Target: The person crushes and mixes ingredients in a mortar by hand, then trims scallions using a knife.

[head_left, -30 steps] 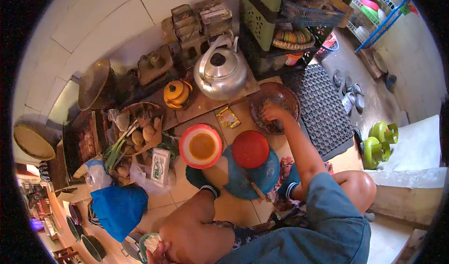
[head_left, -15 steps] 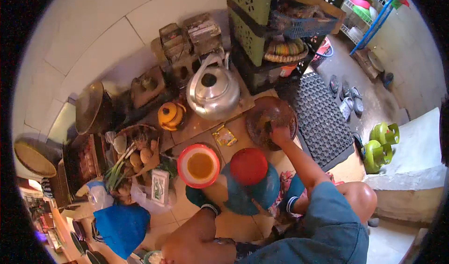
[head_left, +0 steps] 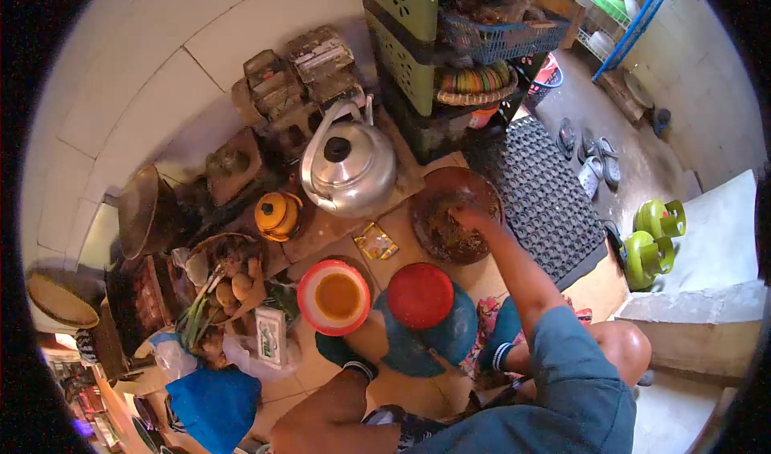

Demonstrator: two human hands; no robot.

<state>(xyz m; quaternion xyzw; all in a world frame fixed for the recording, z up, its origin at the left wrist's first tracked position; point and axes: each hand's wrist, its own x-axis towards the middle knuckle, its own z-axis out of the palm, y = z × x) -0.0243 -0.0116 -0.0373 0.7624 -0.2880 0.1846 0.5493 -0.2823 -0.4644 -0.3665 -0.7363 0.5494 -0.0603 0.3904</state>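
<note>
My right hand [head_left: 474, 216] reaches into a wide, dark brown bowl [head_left: 491, 190] that looks like a stone mortar. Its fingers are bent and drawn together; what they hold, if anything, is too small to make out. A dark, crumbly paste [head_left: 450, 233] lies in the bowl under the hand. To the left of the bowl is a small yellow packet [head_left: 376, 242]. Nearer to me, a red round lid or plate [head_left: 420, 296] rests on a blue-green basin [head_left: 462, 321]. Beside it stands a red-rimmed bowl [head_left: 360, 276] with brown liquid. My left hand is out of view.
A large metal kettle [head_left: 350, 173] and a yellow lidded pot [head_left: 278, 216] stand behind. At left are a basket of vegetables [head_left: 229, 289], a white packet [head_left: 271, 337] and a blue cloth or bag [head_left: 215, 410]. Black mat [head_left: 550, 197] and green gas cylinders [head_left: 649, 261] are at right.
My right hand has shifted within the brown bowl, showing more of the dark paste. The camera view has turned slightly, so the kettle and pots sit further left.
</note>
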